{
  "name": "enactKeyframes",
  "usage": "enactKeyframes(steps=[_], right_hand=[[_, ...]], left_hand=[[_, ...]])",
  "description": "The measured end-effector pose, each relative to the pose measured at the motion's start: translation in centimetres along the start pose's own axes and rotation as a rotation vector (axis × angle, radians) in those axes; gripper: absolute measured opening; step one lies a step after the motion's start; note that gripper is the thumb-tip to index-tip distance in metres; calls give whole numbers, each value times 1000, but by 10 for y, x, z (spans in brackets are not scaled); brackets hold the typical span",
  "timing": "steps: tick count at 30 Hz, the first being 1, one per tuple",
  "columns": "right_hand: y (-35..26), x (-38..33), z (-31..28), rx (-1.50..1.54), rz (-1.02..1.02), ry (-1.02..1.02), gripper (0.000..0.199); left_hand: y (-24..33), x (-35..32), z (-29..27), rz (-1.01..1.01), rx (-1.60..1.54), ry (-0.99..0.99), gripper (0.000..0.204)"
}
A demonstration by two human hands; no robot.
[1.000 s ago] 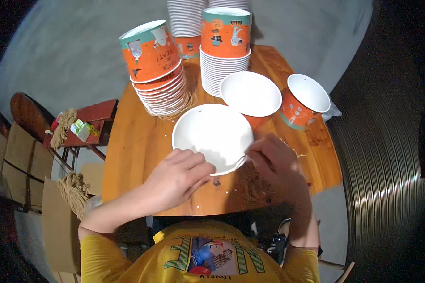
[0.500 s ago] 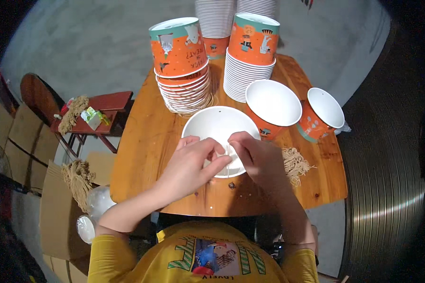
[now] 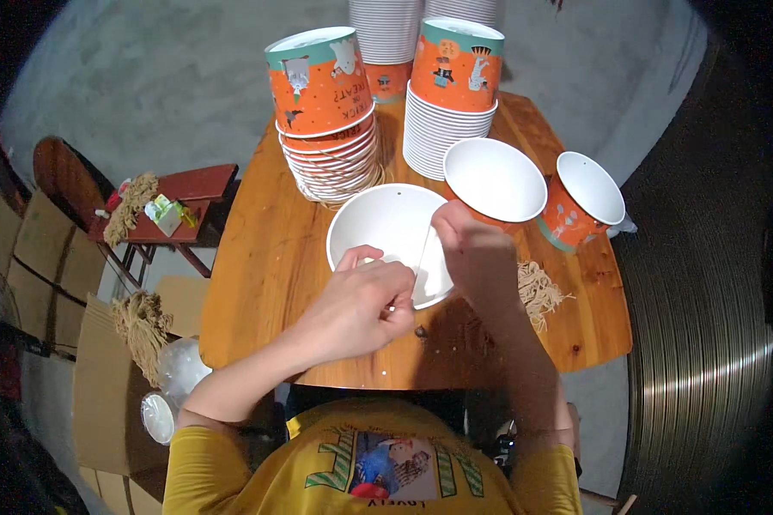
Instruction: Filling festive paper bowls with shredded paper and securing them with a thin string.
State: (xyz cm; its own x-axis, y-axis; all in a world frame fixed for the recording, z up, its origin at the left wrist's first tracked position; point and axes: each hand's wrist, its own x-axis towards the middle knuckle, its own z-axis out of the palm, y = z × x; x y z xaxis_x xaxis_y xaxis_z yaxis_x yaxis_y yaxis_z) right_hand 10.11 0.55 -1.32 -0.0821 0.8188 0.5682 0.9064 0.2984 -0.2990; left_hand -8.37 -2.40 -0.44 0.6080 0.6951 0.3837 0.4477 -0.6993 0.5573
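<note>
A paper bucket point(image 3: 371, 225) with a white inside stands close in front of me, mouth up, a small hole near its far rim. Over its near side, my left hand point(image 3: 362, 302) is closed with thumb and fingers pinching a thin pale string point(image 3: 423, 251). The string runs up to my right hand point(image 3: 479, 257), whose fingers are also closed on it, above the bucket's right side. Between the hands it looks taut. Whether it passes through the bucket wall is hidden by my hands. Beside my right wrist lies a bundle of beige strings point(image 3: 539, 293).
Two more orange buckets, a larger one point(image 3: 495, 180) and a smaller one point(image 3: 591, 189), stand to the right. Behind are an upside-down stack with strings point(image 3: 331, 163), another stack point(image 3: 447, 129) and taller stacks point(image 3: 386, 34). A red bench point(image 3: 197, 193) is at the left, beyond the wooden table point(image 3: 249, 283).
My right hand has moved up and away from my left, stretching the string between them. My left hand has dropped slightly toward me and its fingers have curled in more.
</note>
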Motion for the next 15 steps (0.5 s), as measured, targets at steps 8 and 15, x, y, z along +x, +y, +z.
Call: enactKeyframes(steps=[8,15], right_hand=[[0,1,2,-80,-217,22,9],[4,6,1,75,-132,-39,9]], left_hand=[[6,-13,2,170,90,31,19],[0,-11,-9,291,249,-73,23]])
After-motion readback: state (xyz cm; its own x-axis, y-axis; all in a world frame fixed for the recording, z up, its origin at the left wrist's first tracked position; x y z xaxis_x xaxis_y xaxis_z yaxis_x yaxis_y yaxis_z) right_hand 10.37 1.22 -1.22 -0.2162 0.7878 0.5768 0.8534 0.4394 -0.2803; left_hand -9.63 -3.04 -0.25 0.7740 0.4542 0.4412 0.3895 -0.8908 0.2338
